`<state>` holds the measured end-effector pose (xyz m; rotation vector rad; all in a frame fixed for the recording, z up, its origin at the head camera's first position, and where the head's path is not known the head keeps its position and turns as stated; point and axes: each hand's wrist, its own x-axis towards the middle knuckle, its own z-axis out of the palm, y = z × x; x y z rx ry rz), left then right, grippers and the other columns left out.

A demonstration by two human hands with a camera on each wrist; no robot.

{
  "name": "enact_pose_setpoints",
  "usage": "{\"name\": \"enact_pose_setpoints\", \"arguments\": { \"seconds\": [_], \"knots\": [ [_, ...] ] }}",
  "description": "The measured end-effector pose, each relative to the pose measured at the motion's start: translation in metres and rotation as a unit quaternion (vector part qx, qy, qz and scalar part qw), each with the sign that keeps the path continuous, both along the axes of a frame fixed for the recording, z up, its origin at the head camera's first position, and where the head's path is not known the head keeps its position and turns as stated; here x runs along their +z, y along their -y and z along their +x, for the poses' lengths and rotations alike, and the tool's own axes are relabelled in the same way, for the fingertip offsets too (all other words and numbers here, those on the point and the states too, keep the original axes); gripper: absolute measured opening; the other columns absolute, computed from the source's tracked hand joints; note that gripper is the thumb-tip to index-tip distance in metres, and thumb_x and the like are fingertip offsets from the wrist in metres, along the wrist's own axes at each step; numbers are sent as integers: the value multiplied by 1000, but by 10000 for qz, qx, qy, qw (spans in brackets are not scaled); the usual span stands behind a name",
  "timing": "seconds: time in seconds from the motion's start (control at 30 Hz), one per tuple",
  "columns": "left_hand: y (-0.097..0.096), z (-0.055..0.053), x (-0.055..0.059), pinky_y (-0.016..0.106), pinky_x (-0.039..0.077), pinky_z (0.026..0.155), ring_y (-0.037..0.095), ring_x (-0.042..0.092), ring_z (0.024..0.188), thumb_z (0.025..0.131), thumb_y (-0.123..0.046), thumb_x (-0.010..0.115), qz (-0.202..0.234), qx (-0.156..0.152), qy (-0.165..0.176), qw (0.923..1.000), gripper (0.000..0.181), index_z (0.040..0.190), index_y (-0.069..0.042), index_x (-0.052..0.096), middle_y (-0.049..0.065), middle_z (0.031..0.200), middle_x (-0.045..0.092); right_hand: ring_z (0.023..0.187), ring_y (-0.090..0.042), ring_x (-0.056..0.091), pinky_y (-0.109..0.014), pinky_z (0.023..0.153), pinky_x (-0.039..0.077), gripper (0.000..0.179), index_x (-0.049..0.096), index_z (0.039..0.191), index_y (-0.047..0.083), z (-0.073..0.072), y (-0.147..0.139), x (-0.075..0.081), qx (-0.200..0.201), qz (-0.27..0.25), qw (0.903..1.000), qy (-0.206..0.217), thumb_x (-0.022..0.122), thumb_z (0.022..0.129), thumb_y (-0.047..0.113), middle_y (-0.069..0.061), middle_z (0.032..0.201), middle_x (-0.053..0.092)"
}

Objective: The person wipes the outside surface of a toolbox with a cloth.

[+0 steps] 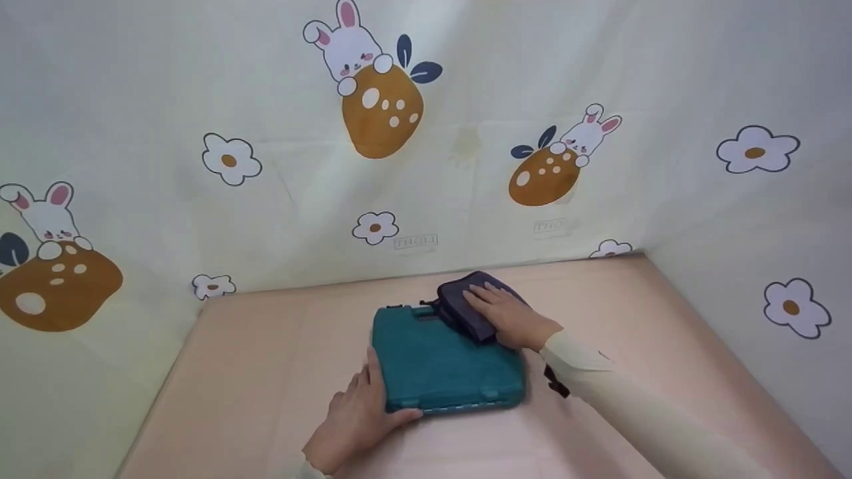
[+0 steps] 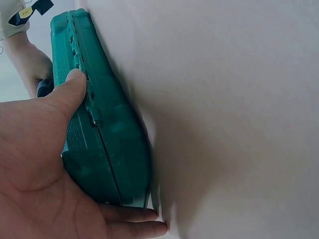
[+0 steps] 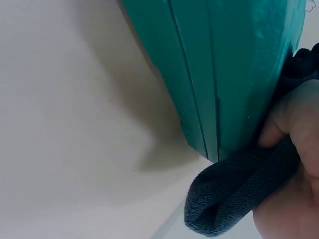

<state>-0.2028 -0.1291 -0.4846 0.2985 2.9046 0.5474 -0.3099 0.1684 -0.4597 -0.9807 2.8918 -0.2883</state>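
A teal hard plastic carrying case (image 1: 439,372) lies flat on the table, its handle cutout at the far side and a hinged seam along the near edge. At its near left corner is my left hand (image 1: 363,406), fingers extended along the left side and thumb against the near edge; in the left wrist view the thumb (image 2: 72,92) presses by the hinge. My right hand (image 1: 509,316) holds a folded dark cloth (image 1: 466,299) against the case's far right part. The right wrist view shows the cloth (image 3: 234,189) bunched under the thumb, at the case's side.
The table (image 1: 266,372) has a pale pinkish cover. Behind it and on both sides hangs a light curtain (image 1: 466,173) printed with rabbits, orange fruits and flowers. A black strap (image 1: 556,382) hangs from the right sleeve (image 1: 612,386) beside the case.
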Motion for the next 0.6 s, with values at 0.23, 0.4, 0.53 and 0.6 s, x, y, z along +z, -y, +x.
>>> {"name": "enact_pose_setpoints", "arguments": {
  "seconds": [0.23,0.4,0.53,0.6],
  "knots": [
    [-2,1,-1,65,45,89,44,50,127,75,-77,72,16,35,-9,10000,135,157,10,7,35,148,39,146,-51,17,-56,115,20,76,29,156,-6,14,-7,-1,-28,-120,9999,-23,57,87,-20,-30,159,25],
    [-2,1,-2,65,44,90,45,48,129,74,-77,72,35,114,85,9999,136,158,9,7,35,149,39,145,-54,17,-58,114,21,74,30,155,-8,26,-12,-2,75,-171,9998,-76,58,88,-19,-31,159,24],
    [-2,0,-2,65,44,91,45,47,131,74,-76,73,5,144,111,9998,136,158,9,7,35,149,38,145,-54,15,-58,113,21,76,28,156,-8,36,-16,-2,181,-255,9995,-12,55,86,-22,-30,160,22],
    [-2,0,-1,65,43,91,45,47,131,74,-76,73,11,144,110,9998,136,158,9,7,35,149,38,145,-54,14,-58,113,22,78,28,156,-7,39,-19,-2,204,-294,9994,28,55,85,-22,-29,161,22]
  ]
}}
